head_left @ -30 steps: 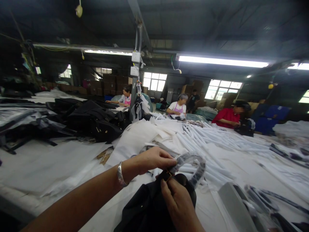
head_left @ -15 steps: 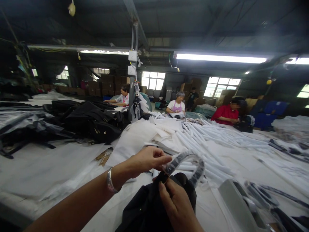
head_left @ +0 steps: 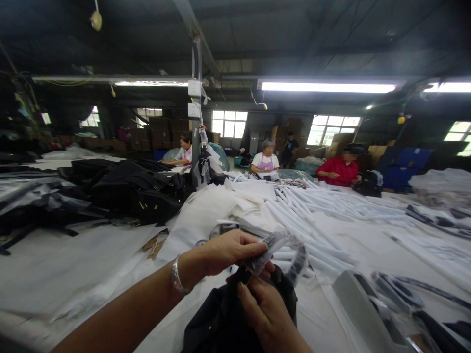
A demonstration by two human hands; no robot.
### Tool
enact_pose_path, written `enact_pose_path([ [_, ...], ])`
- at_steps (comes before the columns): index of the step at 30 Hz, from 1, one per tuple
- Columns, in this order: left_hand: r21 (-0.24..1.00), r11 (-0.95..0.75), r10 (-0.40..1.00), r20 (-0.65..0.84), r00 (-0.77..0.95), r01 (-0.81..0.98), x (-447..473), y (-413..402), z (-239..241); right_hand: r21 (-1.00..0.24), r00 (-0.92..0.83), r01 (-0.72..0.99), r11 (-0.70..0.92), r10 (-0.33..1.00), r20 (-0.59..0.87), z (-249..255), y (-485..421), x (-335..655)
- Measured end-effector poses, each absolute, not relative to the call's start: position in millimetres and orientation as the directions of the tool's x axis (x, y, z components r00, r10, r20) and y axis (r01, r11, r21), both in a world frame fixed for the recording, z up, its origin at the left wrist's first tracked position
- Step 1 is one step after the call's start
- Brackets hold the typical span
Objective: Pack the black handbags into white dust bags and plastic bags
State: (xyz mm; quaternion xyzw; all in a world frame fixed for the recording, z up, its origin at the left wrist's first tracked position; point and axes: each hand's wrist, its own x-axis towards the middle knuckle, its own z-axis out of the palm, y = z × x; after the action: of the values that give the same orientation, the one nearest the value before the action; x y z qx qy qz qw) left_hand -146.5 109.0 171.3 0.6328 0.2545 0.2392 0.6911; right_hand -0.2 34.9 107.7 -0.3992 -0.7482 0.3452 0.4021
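A black bag (head_left: 221, 318) stands on the white table (head_left: 73, 260) right in front of me. Its curved handle (head_left: 290, 250) is wrapped in clear plastic film. My left hand (head_left: 228, 250), with a silver bracelet on the wrist, pinches the wrapped handle near its lower end. My right hand (head_left: 267, 314) grips the bag's top edge by the gold fitting where the handle joins, thumb pressed against it.
A heap of black bags (head_left: 128, 191) lies at the left. White paper rolls and sheets (head_left: 316, 211) cover the middle and right. More wrapped straps (head_left: 408, 294) lie at the right front. Three workers (head_left: 267, 159) sit across the table, and a pole (head_left: 195, 127) rises behind it.
The camera view has shifted slightly. My left hand has slid along the handle and bent the wrapped arch lower and nearer to the bag, while my right hand keeps its hold at the fitting.
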Motion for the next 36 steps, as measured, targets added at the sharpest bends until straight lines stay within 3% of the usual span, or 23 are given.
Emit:
enact_pose_path([
  [6, 0.995, -0.001, 0.704, -0.067, 0.708, 0.095, -163, 105, 171, -0.887, -0.358, 0.283, 0.364, 0.898, 0.255, 96, 34, 4],
  [14, 1.000, -0.028, 0.831, 0.029, 0.555, -0.010, -179, 72, 157, -0.980, -0.170, 0.133, 0.146, 0.978, 0.122, 95, 31, 3],
  [18, 0.994, 0.012, 0.885, 0.039, 0.463, -0.106, -176, 52, 145, -0.946, -0.135, 0.243, 0.215, 0.973, 0.186, 106, 35, 24],
  [22, 0.969, 0.057, 0.911, 0.048, 0.410, -0.239, -162, 32, 124, -0.924, -0.094, 0.241, 0.296, 0.955, 0.282, 127, 38, 33],
  [26, 0.953, 0.018, 0.883, 0.127, 0.452, -0.303, -149, 20, 92, -0.970, -0.125, 0.146, 0.196, 0.976, 0.179, 146, 32, 18],
  [29, 0.933, 0.025, 0.912, 0.125, 0.390, -0.358, -144, 19, 70, -0.987, -0.185, 0.093, 0.134, 0.976, 0.115, 143, 28, 6],
  [36, 0.896, -0.080, 0.962, 0.185, 0.201, -0.438, -135, 21, 68, -0.961, -0.208, 0.166, 0.222, 0.960, 0.186, 116, 28, 6],
])
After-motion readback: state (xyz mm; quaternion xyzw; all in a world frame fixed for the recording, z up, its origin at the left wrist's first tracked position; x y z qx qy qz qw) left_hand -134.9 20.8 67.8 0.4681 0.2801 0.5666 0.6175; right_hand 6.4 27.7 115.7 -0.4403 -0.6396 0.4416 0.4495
